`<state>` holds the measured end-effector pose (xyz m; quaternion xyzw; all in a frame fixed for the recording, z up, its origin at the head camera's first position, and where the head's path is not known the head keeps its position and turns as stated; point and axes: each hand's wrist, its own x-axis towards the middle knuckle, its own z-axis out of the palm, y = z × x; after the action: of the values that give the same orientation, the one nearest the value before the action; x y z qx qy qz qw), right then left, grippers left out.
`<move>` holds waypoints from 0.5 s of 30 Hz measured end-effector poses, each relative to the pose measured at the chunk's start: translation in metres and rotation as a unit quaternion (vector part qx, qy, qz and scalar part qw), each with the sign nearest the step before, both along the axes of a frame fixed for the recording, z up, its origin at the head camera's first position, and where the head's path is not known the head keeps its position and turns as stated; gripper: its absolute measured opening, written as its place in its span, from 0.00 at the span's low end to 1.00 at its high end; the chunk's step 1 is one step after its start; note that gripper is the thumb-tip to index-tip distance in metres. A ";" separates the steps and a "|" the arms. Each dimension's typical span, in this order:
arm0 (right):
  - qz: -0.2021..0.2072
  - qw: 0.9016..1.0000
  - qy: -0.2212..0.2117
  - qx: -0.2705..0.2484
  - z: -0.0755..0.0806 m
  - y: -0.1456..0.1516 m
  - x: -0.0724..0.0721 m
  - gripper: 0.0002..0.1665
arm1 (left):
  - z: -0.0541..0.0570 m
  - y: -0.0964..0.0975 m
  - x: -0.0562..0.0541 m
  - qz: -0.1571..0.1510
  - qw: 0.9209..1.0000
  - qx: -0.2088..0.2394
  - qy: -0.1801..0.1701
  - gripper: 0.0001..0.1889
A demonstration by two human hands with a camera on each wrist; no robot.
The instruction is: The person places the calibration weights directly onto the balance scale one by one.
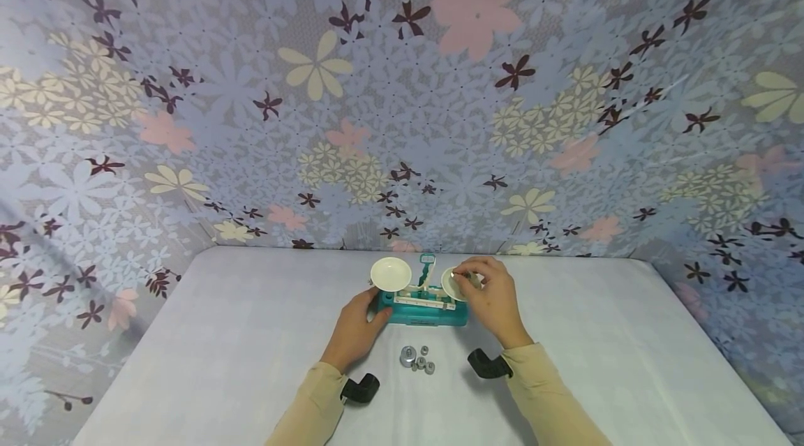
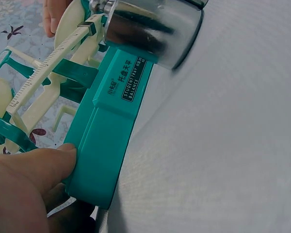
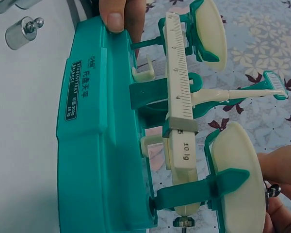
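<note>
A teal tray balance (image 1: 433,320) with a white graduated beam (image 3: 180,87) stands at the middle of the table's far part. My left hand (image 1: 354,331) grips the left end of its base, thumb (image 2: 58,160) on the front face. Over the right pan (image 1: 447,284), my right hand (image 1: 496,298) pinches a small silver weight (image 3: 273,190) by its knob; fingers hide much of it in the head view. The left pan (image 1: 391,273) holds nothing. A sliding metal rider (image 3: 182,125) sits on the beam near its right end.
Several silver weights of different sizes stand in front of the balance, the largest weight (image 1: 407,357) at their left. Behind the table (image 1: 264,320) hangs a flowered cloth (image 1: 377,118). A black mount (image 1: 361,389) sticks out at the left wrist, another mount (image 1: 488,364) at the right.
</note>
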<state>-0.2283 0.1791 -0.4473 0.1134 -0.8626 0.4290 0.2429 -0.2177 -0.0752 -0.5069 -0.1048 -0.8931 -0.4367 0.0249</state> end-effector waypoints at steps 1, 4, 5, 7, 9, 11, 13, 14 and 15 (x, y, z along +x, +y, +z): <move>-0.001 1.000 -0.003 0.001 0.000 0.000 0.000 0.04 | 0.000 0.000 0.000 0.000 1.000 0.000 -0.001 0.30; -0.003 1.000 -0.011 0.002 0.000 -0.001 -0.002 0.04 | 0.000 0.000 0.000 0.001 1.000 0.000 -0.003 0.30; -0.003 1.000 -0.011 0.003 0.001 -0.001 -0.002 0.04 | 0.000 0.000 0.000 0.002 1.000 -0.001 -0.003 0.30; -0.005 1.000 -0.014 0.006 0.000 -0.001 -0.003 0.04 | -0.001 0.000 -0.001 0.002 1.000 -0.001 -0.004 0.31; -0.005 1.000 -0.016 0.007 0.000 -0.002 -0.004 0.04 | -0.001 0.000 -0.001 0.003 1.000 -0.002 -0.005 0.31; -0.006 1.000 -0.019 0.009 0.000 -0.002 -0.004 0.04 | -0.002 0.000 -0.001 0.003 1.000 -0.005 -0.006 0.31; -0.006 1.000 -0.022 0.009 -0.001 -0.003 -0.004 0.04 | -0.003 0.000 -0.001 0.004 1.000 -0.006 -0.007 0.30; -0.007 1.000 -0.022 0.010 -0.001 -0.003 -0.004 0.04 | -0.003 0.000 0.000 0.004 1.000 -0.008 -0.008 0.30; -0.007 1.000 -0.022 0.011 -0.002 -0.003 -0.005 0.04 | -0.003 0.000 0.000 0.005 1.000 -0.008 -0.008 0.30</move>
<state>-0.2328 0.1758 -0.4488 0.1006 -0.8731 0.4203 0.2256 -0.2180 -0.0753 -0.5096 -0.0976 -0.8973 -0.4300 0.0193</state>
